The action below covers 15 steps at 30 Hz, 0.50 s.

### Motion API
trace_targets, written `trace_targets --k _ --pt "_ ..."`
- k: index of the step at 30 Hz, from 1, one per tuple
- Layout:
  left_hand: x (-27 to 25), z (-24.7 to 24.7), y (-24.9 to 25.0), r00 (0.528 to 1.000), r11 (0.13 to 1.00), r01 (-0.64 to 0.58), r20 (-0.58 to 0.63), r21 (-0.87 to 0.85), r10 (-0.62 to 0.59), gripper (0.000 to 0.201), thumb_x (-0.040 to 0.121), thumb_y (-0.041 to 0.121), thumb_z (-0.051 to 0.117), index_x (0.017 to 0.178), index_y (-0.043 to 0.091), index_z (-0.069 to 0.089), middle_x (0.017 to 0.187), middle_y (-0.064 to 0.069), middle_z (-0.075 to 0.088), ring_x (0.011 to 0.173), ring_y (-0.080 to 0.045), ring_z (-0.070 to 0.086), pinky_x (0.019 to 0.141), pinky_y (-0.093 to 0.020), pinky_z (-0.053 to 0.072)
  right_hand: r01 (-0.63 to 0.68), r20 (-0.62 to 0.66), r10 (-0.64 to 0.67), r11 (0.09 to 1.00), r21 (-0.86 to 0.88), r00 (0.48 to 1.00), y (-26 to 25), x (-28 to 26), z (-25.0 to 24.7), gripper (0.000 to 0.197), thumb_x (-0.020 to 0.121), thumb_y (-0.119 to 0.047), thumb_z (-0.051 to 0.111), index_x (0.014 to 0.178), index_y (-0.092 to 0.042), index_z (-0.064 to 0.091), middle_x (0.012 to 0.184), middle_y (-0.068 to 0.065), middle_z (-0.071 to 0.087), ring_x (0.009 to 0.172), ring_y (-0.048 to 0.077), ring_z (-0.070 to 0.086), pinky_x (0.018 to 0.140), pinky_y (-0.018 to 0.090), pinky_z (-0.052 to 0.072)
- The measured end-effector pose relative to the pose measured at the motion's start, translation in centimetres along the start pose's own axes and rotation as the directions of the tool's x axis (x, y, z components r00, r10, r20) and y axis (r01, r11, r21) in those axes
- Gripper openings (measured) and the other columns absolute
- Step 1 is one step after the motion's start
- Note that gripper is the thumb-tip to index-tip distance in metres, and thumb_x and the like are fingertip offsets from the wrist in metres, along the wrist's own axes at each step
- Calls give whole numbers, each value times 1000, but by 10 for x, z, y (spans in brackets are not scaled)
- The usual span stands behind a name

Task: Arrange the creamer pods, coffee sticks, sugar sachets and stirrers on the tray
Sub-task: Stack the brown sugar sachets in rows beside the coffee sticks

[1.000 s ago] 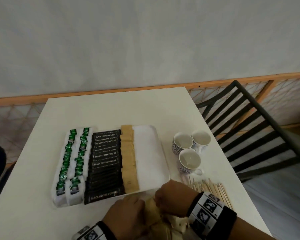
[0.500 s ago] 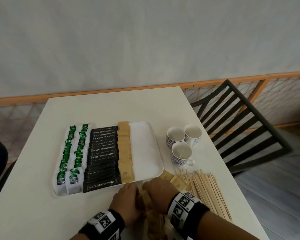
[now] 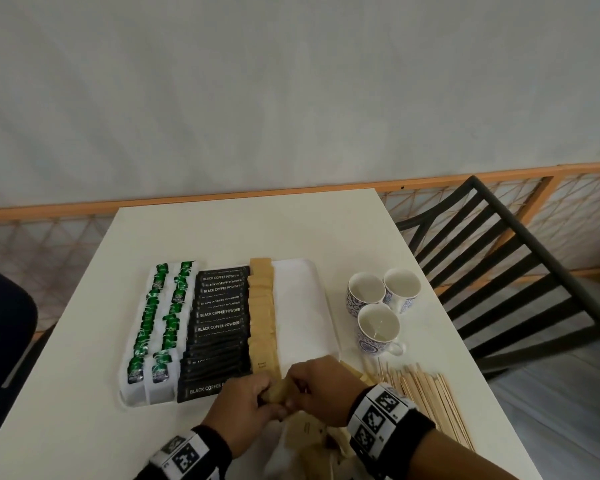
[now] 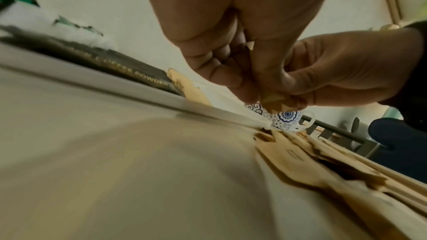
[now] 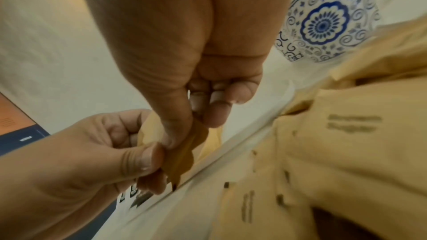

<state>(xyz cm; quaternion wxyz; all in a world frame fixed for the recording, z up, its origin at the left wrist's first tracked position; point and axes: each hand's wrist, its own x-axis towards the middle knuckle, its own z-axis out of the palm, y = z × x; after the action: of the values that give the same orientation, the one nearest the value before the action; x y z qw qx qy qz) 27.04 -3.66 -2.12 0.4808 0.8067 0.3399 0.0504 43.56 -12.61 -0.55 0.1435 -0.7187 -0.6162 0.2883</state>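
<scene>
A white tray (image 3: 305, 306) holds two rows of green creamer pods (image 3: 160, 323), a column of black coffee sticks (image 3: 219, 327) and a column of brown sugar sachets (image 3: 262, 317); its right strip is bare. At the tray's near edge my left hand (image 3: 246, 403) and right hand (image 3: 319, 386) meet, both pinching a small stack of brown sugar sachets (image 3: 276, 393) (image 5: 182, 158) (image 4: 272, 101). More loose sachets (image 3: 312, 441) (image 5: 335, 152) lie on the table under my wrists. Wooden stirrers (image 3: 426, 396) lie to the right of my right hand.
Three blue-patterned cups (image 3: 378, 323) stand right of the tray, above the stirrers. A black slatted chair (image 3: 499, 271) is at the table's right side and a dark chair (image 3: 4, 327) at the left. A wall with a wooden rail runs behind the table.
Both hands have lifted slightly toward the tray's near edge with the sachet stack pinched between them. The head view has shifted, showing more of the stirrers.
</scene>
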Motion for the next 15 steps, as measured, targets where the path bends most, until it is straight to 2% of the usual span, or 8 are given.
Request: trace_targets --k 2,4,5,7,9,12,15 --pt "4 -8 6 997 999 24 -74 24 -22 26 59 22 85 66 25 60 60 9 61 56 -2 51 56 -20 41 -1 -6 1 1000 26 1000 2 8 -4 14 84 -23 60 84 -9 61 81 6 64 75 20 55 66 27 43" --pt "12 -16 9 989 992 56 -140 111 -40 28 64 28 83 73 30 57 69 8 61 64 -3 53 57 -15 39 -9 -42 9 1000 9 999 6 17 -6 12 86 -18 55 82 -8 60 76 4 59 75 23 55 61 25 37" --pt "17 -20 10 987 978 56 -159 202 -23 26 72 32 79 84 33 56 79 11 59 75 -4 55 63 -15 40 -28 -78 29 1000 13 997 9 22 -7 11 86 -19 54 81 -10 58 75 2 58 74 22 55 57 23 34" --pt "29 -28 9 982 920 61 -190 388 15 30 84 36 67 111 32 53 103 15 50 100 -8 51 83 -19 43 -87 -159 96 994 64 983 14 33 -11 10 85 -24 57 78 -18 53 69 -7 52 68 17 51 51 14 28" --pt "43 -35 7 977 854 86 -212 513 29 46 87 40 61 129 29 45 117 9 44 111 -12 44 95 -26 42 -155 -211 177 981 119 961 19 46 -15 12 84 -27 60 80 -23 48 67 -10 49 67 14 47 53 17 31" --pt "65 -46 5 986 754 113 -169 647 -3 63 81 43 61 138 32 35 117 4 36 109 -16 40 91 -29 42 -231 -250 283 948 219 926 26 66 -20 12 86 -25 60 84 -23 48 69 -7 52 72 17 49 64 26 37" --pt "84 -55 4 994 671 113 -82 733 -77 77 69 58 63 135 38 29 116 3 29 109 -18 35 88 -32 39 -281 -253 376 896 344 891 32 85 -21 12 92 -30 53 87 -21 48 78 1 64 77 23 60 70 29 46"
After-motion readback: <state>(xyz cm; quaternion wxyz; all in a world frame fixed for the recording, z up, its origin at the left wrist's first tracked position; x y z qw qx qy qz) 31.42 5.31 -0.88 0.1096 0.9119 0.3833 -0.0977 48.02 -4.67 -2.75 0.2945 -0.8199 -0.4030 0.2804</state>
